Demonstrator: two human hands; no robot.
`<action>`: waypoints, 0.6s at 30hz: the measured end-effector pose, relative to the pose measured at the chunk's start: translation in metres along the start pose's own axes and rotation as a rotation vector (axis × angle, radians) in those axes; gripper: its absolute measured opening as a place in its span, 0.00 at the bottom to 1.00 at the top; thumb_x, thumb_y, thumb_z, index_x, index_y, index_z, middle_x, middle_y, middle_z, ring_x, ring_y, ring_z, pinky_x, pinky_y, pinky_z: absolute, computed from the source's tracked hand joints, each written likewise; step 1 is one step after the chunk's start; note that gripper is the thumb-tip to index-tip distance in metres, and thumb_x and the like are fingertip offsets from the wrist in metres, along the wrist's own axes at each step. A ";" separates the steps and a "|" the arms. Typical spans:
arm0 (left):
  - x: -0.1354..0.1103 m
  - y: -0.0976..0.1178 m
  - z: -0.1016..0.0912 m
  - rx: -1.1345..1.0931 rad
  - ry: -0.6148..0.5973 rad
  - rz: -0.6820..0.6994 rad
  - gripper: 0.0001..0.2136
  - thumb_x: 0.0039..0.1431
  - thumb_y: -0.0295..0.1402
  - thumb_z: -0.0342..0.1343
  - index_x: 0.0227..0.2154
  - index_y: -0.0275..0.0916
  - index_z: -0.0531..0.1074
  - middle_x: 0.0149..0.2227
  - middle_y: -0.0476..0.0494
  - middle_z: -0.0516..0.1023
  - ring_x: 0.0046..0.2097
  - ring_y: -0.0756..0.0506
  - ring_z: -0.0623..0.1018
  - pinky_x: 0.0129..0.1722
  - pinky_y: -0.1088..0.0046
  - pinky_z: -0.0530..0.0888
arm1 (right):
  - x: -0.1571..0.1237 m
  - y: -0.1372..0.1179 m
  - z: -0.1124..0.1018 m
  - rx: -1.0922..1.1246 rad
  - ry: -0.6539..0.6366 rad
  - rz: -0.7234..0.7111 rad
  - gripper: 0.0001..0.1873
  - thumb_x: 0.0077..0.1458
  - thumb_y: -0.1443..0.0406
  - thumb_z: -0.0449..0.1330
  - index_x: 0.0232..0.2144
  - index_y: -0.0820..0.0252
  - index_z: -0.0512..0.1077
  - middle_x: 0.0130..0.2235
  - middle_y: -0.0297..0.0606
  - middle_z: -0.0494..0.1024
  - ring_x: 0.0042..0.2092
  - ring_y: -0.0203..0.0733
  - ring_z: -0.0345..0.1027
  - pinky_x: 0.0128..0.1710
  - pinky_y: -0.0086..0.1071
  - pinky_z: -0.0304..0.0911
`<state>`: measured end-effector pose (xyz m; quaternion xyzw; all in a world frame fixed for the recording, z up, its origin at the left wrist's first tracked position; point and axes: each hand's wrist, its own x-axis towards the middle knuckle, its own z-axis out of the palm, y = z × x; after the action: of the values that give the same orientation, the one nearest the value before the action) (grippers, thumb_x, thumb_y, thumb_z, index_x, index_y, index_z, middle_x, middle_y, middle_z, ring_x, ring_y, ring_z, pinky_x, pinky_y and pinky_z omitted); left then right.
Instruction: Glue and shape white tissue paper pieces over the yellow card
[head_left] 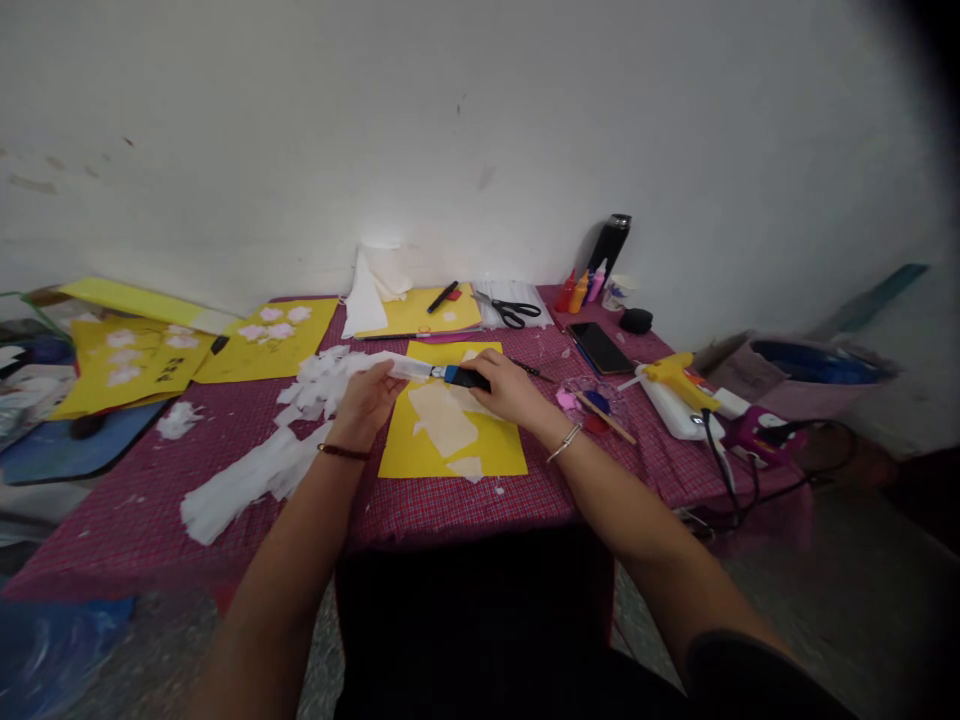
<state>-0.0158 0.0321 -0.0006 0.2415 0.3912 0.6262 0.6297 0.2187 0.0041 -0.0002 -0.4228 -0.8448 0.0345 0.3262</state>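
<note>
My right hand [508, 383] is closed around a utility knife [457, 375] with a black and blue handle and a metal end. That end meets a strip of white tissue paper [409, 367], which my left hand [369, 398] pinches at its other side. Below both hands lies a yellow sheet [499, 455] with pale torn paper pieces [444, 420] on it. To the left of my left hand, torn white tissue [244, 482] is heaped and spread over the checked tablecloth [420, 515].
Scissors [512, 308] and a black pen [442, 297] lie at the back. Paint bottles [578, 290] and a black flask [610, 243] stand by the wall. A phone [600, 347], a paint dish [616, 408] and a yellow glue gun [682, 378] are rightward. Flower-decorated yellow sheets [274, 350] lie left.
</note>
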 end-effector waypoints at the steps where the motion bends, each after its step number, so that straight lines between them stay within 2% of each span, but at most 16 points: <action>1: 0.000 -0.001 0.000 -0.002 -0.025 -0.002 0.05 0.52 0.20 0.56 0.25 0.34 0.72 0.27 0.43 0.80 0.32 0.49 0.80 0.38 0.72 0.77 | 0.000 0.000 0.000 -0.002 0.000 0.000 0.19 0.53 0.72 0.59 0.48 0.61 0.72 0.44 0.44 0.73 0.45 0.46 0.67 0.47 0.38 0.63; 4: 0.001 -0.005 -0.001 -0.013 -0.079 -0.005 0.05 0.48 0.19 0.56 0.24 0.34 0.71 0.28 0.41 0.81 0.32 0.47 0.80 0.40 0.71 0.77 | 0.000 0.001 0.001 -0.006 0.002 0.000 0.19 0.53 0.72 0.59 0.48 0.60 0.71 0.44 0.43 0.73 0.45 0.46 0.67 0.48 0.38 0.63; 8: 0.001 -0.005 0.001 -0.064 -0.086 -0.018 0.08 0.45 0.18 0.55 0.19 0.37 0.68 0.24 0.44 0.79 0.31 0.48 0.80 0.39 0.71 0.77 | 0.000 0.003 0.000 0.003 0.012 -0.015 0.19 0.53 0.72 0.59 0.48 0.61 0.71 0.44 0.44 0.73 0.46 0.47 0.66 0.48 0.39 0.63; 13: -0.006 -0.004 0.009 -0.150 -0.118 -0.069 0.05 0.56 0.31 0.57 0.25 0.37 0.72 0.28 0.44 0.81 0.34 0.47 0.81 0.40 0.70 0.78 | -0.001 0.001 -0.001 -0.002 0.017 -0.032 0.20 0.53 0.72 0.59 0.50 0.60 0.70 0.44 0.44 0.72 0.47 0.47 0.66 0.49 0.40 0.63; 15: -0.008 -0.007 0.010 -0.097 -0.116 -0.058 0.07 0.57 0.34 0.59 0.28 0.36 0.73 0.28 0.44 0.82 0.32 0.47 0.81 0.38 0.70 0.78 | -0.001 -0.001 -0.001 -0.018 0.012 -0.035 0.20 0.54 0.72 0.59 0.50 0.60 0.70 0.45 0.44 0.72 0.47 0.47 0.66 0.49 0.39 0.63; 18: -0.008 -0.013 0.008 0.081 -0.120 -0.017 0.09 0.52 0.35 0.63 0.30 0.34 0.74 0.27 0.45 0.81 0.28 0.49 0.79 0.33 0.72 0.77 | -0.002 -0.003 -0.001 -0.054 0.000 -0.033 0.20 0.54 0.72 0.59 0.51 0.60 0.70 0.45 0.44 0.72 0.47 0.47 0.65 0.49 0.39 0.63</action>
<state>-0.0011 0.0242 -0.0051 0.3006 0.3799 0.5889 0.6469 0.2180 0.0004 0.0008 -0.4176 -0.8522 0.0063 0.3153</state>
